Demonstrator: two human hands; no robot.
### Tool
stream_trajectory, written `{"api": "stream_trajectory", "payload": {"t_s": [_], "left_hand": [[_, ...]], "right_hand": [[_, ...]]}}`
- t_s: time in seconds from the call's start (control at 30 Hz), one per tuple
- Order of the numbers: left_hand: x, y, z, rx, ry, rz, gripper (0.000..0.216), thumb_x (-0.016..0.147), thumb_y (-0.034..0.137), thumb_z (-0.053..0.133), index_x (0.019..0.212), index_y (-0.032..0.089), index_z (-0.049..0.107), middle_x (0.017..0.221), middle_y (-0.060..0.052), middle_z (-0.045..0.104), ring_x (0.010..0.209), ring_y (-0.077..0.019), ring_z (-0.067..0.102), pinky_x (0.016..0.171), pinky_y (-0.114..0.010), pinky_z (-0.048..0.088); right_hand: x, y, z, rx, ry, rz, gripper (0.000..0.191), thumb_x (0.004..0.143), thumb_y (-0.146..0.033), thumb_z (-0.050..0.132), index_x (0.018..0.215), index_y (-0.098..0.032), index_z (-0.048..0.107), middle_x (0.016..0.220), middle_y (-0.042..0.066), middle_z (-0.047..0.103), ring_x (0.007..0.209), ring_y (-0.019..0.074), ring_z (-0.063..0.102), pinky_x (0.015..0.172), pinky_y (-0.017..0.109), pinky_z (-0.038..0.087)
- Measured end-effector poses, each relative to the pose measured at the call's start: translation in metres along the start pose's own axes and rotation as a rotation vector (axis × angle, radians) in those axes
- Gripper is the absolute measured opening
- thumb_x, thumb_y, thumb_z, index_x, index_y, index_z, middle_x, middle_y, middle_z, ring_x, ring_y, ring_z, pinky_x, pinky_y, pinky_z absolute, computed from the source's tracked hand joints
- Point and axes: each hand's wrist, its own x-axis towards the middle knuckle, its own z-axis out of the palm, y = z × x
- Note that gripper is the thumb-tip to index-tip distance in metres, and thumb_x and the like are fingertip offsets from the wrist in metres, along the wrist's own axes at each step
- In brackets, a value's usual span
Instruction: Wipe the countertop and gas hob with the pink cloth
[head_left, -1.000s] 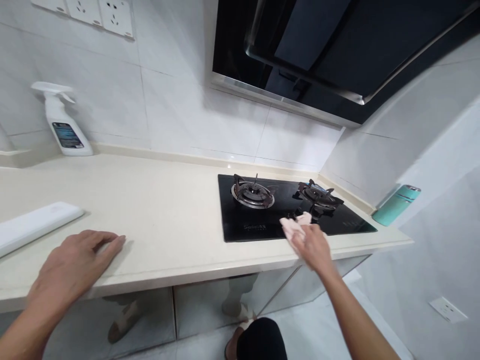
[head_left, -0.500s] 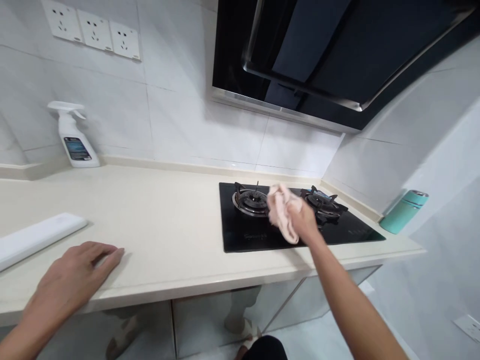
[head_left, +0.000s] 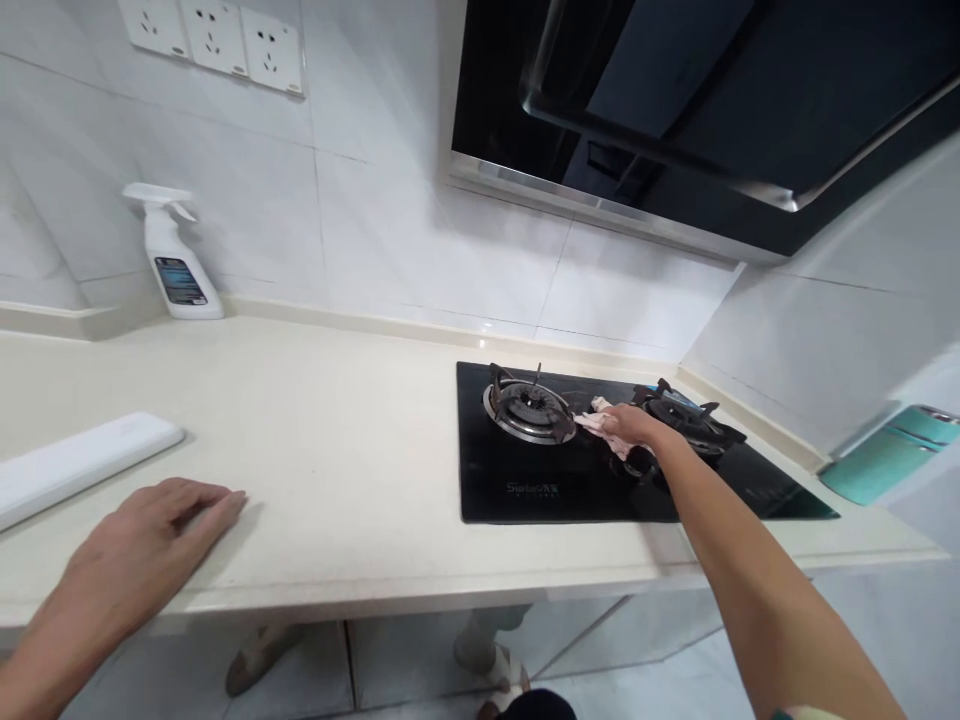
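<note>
My right hand [head_left: 634, 424] is closed around a pale pink cloth [head_left: 604, 428], pressed down on the black gas stove [head_left: 570, 490] between its two burners. The cloth's left end lies right beside the left burner [head_left: 531, 408]; part of it is hidden under my fingers. Just beyond my hand is the right burner [head_left: 694, 418]. My left hand [head_left: 154, 535] rests on the cream countertop [head_left: 337, 470] near its front edge, fingers loosely bent and holding nothing. A long white object [head_left: 82, 465] lies close by, behind and to the left of it.
A white spray bottle [head_left: 178, 262] stands against the back wall at the left. At the counter's right end there is a turquoise flask [head_left: 889, 455]. The black range hood [head_left: 637, 110] hangs low above the stove. Wall sockets [head_left: 214, 38] are at upper left.
My right hand has lowered the cloth from above the front middle of the stove to its surface between the burners, farther back. My left hand stays put. The view has shifted slightly.
</note>
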Motion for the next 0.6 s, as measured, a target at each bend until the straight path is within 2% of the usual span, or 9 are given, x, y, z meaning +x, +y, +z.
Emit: {"api": "stream_trajectory", "payload": {"t_s": [0.17,0.23,0.3,0.4,0.47,0.6], "left_hand": [[-0.002,-0.001,0.003,0.009,0.02,0.053,0.051,0.091,0.063,0.044,0.096,0.023,0.075,0.118,-0.01,0.076,0.114,-0.0305,0.064,0.101,-0.043,0.047],[-0.004,0.002,0.002,0.004,0.019,0.061,0.051,0.093,0.061,0.043,0.098,0.022,0.075,0.119,-0.011,0.075,0.114,-0.0301,0.063,0.099,-0.042,0.046],[-0.008,0.007,-0.002,-0.007,0.004,0.048,0.05,0.095,0.06,0.043,0.1,0.021,0.075,0.121,-0.011,0.075,0.116,-0.0301,0.062,0.098,-0.042,0.045],[-0.014,0.018,-0.008,-0.016,0.005,0.033,0.048,0.096,0.057,0.042,0.101,0.021,0.074,0.122,-0.011,0.074,0.118,-0.0308,0.062,0.1,-0.042,0.044],[-0.017,0.023,-0.01,-0.003,0.022,0.056,0.046,0.096,0.055,0.042,0.1,0.021,0.074,0.121,-0.011,0.074,0.118,-0.0314,0.062,0.101,-0.043,0.044],[-0.02,0.03,-0.011,0.045,0.023,0.105,0.046,0.098,0.053,0.041,0.101,0.021,0.073,0.117,-0.013,0.074,0.116,-0.0318,0.06,0.1,-0.044,0.043]], "right_hand": [[-0.021,-0.037,-0.018,-0.006,-0.076,-0.138,0.031,0.083,-0.032,0.07,0.112,-0.026,0.079,0.102,0.005,0.078,0.092,0.0224,0.072,0.077,0.026,0.046],[-0.036,-0.058,-0.021,-0.02,-0.081,-0.188,0.029,0.083,-0.034,0.07,0.109,-0.024,0.079,0.104,0.007,0.077,0.096,0.0234,0.071,0.079,0.027,0.045],[-0.057,-0.076,-0.02,-0.029,-0.069,-0.207,0.03,0.089,-0.038,0.063,0.11,-0.022,0.077,0.109,0.009,0.076,0.101,0.0245,0.07,0.082,0.028,0.044],[-0.098,-0.093,-0.013,-0.039,-0.025,-0.174,0.045,0.099,-0.043,0.049,0.131,-0.018,0.069,0.125,0.015,0.07,0.109,0.0271,0.068,0.086,0.032,0.044],[-0.125,-0.102,-0.007,-0.025,0.006,-0.129,0.05,0.101,-0.044,0.046,0.14,-0.019,0.063,0.128,0.015,0.067,0.11,0.0278,0.067,0.088,0.033,0.044],[-0.16,-0.138,0.0,0.085,0.091,-0.088,0.04,0.1,-0.042,0.051,0.132,-0.025,0.068,0.124,0.009,0.066,0.105,0.024,0.067,0.089,0.032,0.043]]}}
